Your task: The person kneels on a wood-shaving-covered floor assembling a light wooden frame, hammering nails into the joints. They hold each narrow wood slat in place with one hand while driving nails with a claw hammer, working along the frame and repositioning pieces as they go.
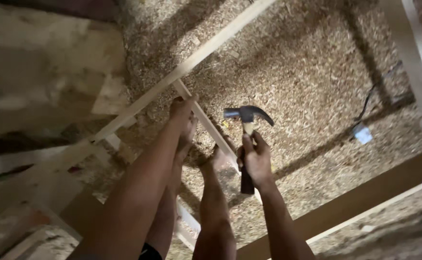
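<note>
My left hand (182, 108) reaches down with its fingers bunched on the upper end of a thin pale wooden slat (210, 126), where it meets a long diagonal slat (206, 52). Whether it pinches anything small there is too blurred to tell. My right hand (255, 157) grips the wooden handle of a claw hammer. The hammer's dark steel head (247, 114) is raised just right of the thin slat. My bare foot (217, 156) rests on the slat lower down, and my other leg (186, 140) lies under the left arm.
Wood shavings (307, 62) cover the floor. A white beam (415, 58) runs down the right edge and a brown board (365, 197) crosses the lower right. A dark cable (367, 106) leads to a small pale object (363, 135). Rough boards (42, 77) lie at the left.
</note>
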